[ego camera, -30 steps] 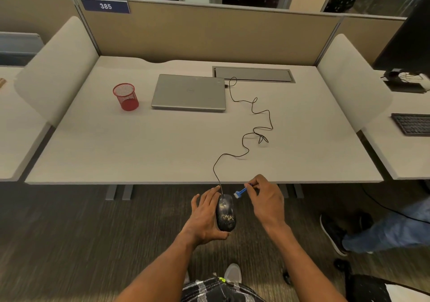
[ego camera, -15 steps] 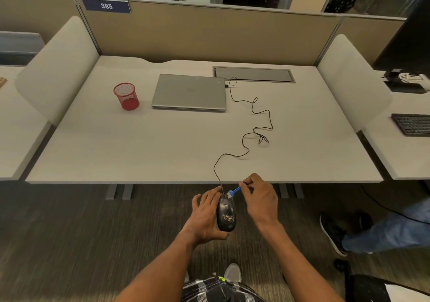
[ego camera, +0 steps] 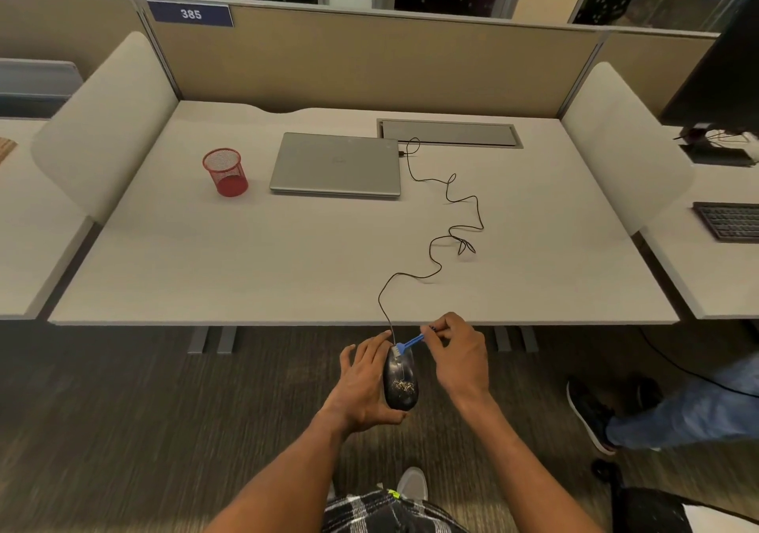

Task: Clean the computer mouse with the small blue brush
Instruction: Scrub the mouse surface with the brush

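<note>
Grey office surface [ego camera: 287, 269] with beige partitions carries a closed silver laptop [ego camera: 336, 165] and a red mesh cup [ego camera: 225, 171]. Below its near edge, over carpet, the left hand [ego camera: 361, 384] cradles a glossy black computer mouse [ego camera: 400, 382] flecked with gold, cable [ego camera: 451, 237] trailing to the laptop. The right hand [ego camera: 460, 354] pinches a small blue brush [ego camera: 408, 344], pale bristles touching the mouse's front.

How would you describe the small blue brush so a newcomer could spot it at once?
From the pale desk, drop to its near edge, where the left hand holds a mouse. The brush is the thin stick pinched by the right hand, bristles at the mouse's cable end: bright blue against the black mouse.
</note>
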Available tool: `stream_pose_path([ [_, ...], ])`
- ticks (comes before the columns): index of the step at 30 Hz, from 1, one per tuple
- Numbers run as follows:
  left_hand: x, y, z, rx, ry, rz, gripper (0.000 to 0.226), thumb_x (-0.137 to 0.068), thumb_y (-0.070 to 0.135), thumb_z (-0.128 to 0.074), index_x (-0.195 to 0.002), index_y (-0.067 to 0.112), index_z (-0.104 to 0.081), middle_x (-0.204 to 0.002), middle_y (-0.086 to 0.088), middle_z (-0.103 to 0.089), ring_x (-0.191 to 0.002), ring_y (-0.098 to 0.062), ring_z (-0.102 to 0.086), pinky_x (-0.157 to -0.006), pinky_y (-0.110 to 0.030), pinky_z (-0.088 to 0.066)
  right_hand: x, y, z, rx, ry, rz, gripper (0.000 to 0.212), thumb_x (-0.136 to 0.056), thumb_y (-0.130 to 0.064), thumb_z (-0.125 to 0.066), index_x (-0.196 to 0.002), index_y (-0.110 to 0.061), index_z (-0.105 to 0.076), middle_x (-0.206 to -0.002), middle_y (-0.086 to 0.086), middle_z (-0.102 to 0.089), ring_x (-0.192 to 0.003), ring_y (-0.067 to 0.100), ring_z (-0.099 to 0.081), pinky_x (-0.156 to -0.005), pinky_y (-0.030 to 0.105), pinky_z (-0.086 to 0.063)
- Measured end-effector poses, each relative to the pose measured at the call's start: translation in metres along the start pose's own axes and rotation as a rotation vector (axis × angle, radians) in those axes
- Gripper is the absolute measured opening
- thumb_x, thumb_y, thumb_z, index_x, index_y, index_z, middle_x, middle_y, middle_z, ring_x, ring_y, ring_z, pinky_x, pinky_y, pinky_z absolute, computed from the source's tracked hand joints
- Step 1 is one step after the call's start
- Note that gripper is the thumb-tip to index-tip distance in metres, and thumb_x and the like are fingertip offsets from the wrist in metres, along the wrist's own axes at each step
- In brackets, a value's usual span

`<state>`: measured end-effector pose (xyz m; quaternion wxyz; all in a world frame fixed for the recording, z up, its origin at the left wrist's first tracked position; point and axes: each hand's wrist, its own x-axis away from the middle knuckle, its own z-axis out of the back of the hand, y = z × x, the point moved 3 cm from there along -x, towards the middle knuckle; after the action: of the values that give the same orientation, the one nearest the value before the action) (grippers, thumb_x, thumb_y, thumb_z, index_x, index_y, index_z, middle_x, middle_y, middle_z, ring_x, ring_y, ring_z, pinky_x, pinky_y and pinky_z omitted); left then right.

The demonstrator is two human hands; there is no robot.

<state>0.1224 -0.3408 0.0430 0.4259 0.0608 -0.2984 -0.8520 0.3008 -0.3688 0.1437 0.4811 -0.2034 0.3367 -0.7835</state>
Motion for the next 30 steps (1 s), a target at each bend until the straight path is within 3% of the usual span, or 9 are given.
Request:
stream_pose_path([
  [4,-0.001,0.000,-0.001,-0.002,0.010,-0.002,0.127,-0.065,0.077,-0.074,-0.164,0.021,-0.017,-0.172,0.007,-0.011,-0.159,-0.013,-0.006,-0.130,-0.051,0.000,0.005,-0.009,0.008,0.196,0.095,0.233,0.009,-0.093,-0.027,-0.071,-0.092,-0.020,-0.065,-0.080,-0.007,-0.064,-0.079,0.012,-0.057,-0.073,0.027,-0.049],
  [8,0.000,-0.004,-0.001,0.008,0.015,0.019,0.127,-0.063,0.076,-0.075,-0.164,0.021,-0.021,-0.171,0.006,-0.014,-0.158,-0.013,-0.008,-0.129,-0.052,-0.004,0.019,-0.016,0.007,0.273,-0.059,0.455,0.013,-0.094,-0.032,-0.060,-0.088,-0.021,-0.065,-0.080,-0.007,-0.066,-0.078,0.010,-0.057,-0.081,0.028,-0.047],
  [12,0.000,-0.007,0.000,0.027,0.012,0.028,0.126,-0.064,0.075,-0.077,-0.163,0.022,-0.020,-0.171,0.007,-0.013,-0.158,-0.013,-0.008,-0.130,-0.051,-0.001,0.022,-0.007,0.012,0.250,0.003,0.403,0.006,-0.094,-0.026,-0.066,-0.091,-0.021,-0.067,-0.082,-0.006,-0.065,-0.080,0.011,-0.056,-0.080,0.030,-0.049],
  [16,-0.001,-0.005,0.000,0.020,0.010,0.021,0.124,-0.065,0.074,-0.076,-0.162,0.022,-0.020,-0.171,0.005,-0.015,-0.158,-0.015,-0.009,-0.130,-0.053,-0.002,0.029,-0.005,0.005,0.266,-0.109,0.415,0.011,-0.094,-0.034,-0.063,-0.089,-0.025,-0.062,-0.083,-0.009,-0.060,-0.082,0.009,-0.053,-0.077,0.024,-0.045],
  [19,-0.001,-0.004,0.001,0.019,0.019,0.020,0.122,-0.066,0.074,-0.077,-0.162,0.022,-0.021,-0.170,0.004,-0.017,-0.158,-0.015,-0.011,-0.130,-0.052,-0.002,0.030,-0.002,0.006,0.195,-0.051,0.342,0.008,-0.095,-0.028,-0.068,-0.090,-0.024,-0.063,-0.084,-0.008,-0.060,-0.084,0.010,-0.054,-0.076,0.025,-0.047],
  [21,-0.002,-0.004,0.001,0.019,0.025,0.023,0.122,-0.065,0.073,-0.077,-0.162,0.021,-0.022,-0.169,0.004,-0.019,-0.158,-0.015,-0.012,-0.130,-0.051,-0.001,0.031,-0.005,0.006,0.235,-0.027,0.372,0.008,-0.095,-0.028,-0.066,-0.089,-0.022,-0.063,-0.083,-0.006,-0.060,-0.081,0.011,-0.054,-0.074,0.026,-0.047],
  [24,-0.002,-0.005,0.001,0.017,0.016,0.028,0.122,-0.066,0.074,-0.076,-0.162,0.021,-0.022,-0.170,0.004,-0.018,-0.158,-0.014,-0.011,-0.130,-0.051,0.001,0.036,-0.006,0.000,0.246,-0.126,0.397,0.009,-0.094,-0.029,-0.068,-0.090,-0.024,-0.061,-0.085,-0.007,-0.061,-0.083,0.011,-0.054,-0.075,0.026,-0.050],
  [30,-0.003,-0.004,0.003,0.019,0.013,0.030,0.122,-0.065,0.074,-0.075,-0.161,0.021,-0.022,-0.169,0.003,-0.020,-0.157,-0.015,-0.012,-0.130,-0.053,-0.001,0.037,-0.007,0.000,0.285,-0.073,0.421,0.011,-0.094,-0.031,-0.065,-0.091,-0.021,-0.063,-0.084,-0.004,-0.061,-0.080,0.012,-0.055,-0.073,0.025,-0.047],
])
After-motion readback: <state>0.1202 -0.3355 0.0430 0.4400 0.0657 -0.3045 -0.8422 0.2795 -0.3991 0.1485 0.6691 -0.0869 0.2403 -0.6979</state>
